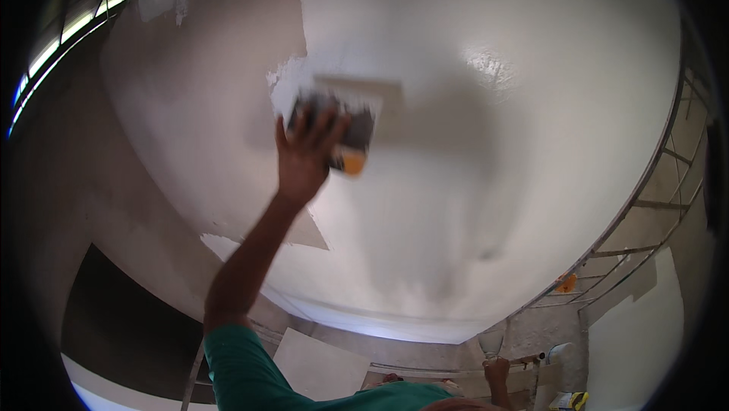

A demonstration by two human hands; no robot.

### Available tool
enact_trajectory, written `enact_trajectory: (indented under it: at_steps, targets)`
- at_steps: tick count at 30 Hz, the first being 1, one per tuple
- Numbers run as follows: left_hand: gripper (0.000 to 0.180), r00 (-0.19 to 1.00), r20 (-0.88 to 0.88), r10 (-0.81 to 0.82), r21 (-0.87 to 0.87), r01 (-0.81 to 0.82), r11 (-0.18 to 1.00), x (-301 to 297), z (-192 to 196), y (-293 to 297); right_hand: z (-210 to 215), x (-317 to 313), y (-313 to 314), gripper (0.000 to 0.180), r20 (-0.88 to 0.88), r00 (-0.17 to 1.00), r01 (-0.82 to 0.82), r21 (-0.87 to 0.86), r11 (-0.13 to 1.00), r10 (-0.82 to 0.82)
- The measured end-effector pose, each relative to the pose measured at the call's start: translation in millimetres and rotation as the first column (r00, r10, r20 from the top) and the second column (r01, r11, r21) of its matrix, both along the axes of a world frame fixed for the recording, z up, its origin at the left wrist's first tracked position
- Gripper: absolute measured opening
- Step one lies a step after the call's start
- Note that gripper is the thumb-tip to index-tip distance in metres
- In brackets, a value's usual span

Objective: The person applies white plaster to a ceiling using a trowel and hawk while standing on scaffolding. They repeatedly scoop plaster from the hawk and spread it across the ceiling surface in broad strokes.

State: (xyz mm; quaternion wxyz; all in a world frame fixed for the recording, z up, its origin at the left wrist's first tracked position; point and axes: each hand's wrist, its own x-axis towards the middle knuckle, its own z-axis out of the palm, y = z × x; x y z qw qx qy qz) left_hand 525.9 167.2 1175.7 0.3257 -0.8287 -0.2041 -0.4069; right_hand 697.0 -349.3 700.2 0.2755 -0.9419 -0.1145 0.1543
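Observation:
My left hand (304,156), on a raised arm in a green sleeve, is closed on a plastering trowel (357,124). The trowel has a wide dark plate and a yellow part, and is blurred by motion. It lies against or very close to a large surface (425,206) coated in smooth white, beside the ragged border of a bare grey-brown patch (243,39). Low on the right, my right hand (497,371) is wrapped round the handle of a putty knife (491,342) with a broad pale blade, held upright away from the coated surface.
Metal scaffold or ladder frames (645,206) curve along the right side. Near my right hand stand a whitish container (560,353) and a yellow-and-black package (569,401). A dark rectangular panel or opening (129,320) sits at lower left. Bright window slats (76,27) show at upper left.

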Motion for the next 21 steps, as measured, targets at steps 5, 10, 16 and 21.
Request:
enact_trajectory:
  at_steps: [5, 10, 16, 21]
  targets:
    - [0.076, 0.976, 0.210, -0.058, 0.333, -0.015, 0.943, 38, 224, 16, 3, -20, 20, 0.037, 0.026, 0.999, -0.049, 0.062, 0.997, 0.047]
    - [0.066, 0.980, 0.197, 0.032, 0.124, -0.057, 0.991, 54, 305, -29, -2, -29, 18, 0.037, -0.016, 0.998, -0.059, 0.073, 0.996, 0.061]
    - [0.063, 0.994, 0.105, 0.039, 0.114, -0.051, 0.992, 44, 239, -12, -38, -20, -5, 0.038, 0.021, 0.992, -0.127, -0.046, 0.991, 0.128]
    - [0.075, 0.996, 0.081, 0.034, 0.094, -0.042, 0.995, 56, 24, 28, -25, -9, -14, 0.041, 0.037, 0.996, -0.071, -0.138, 0.988, 0.076]
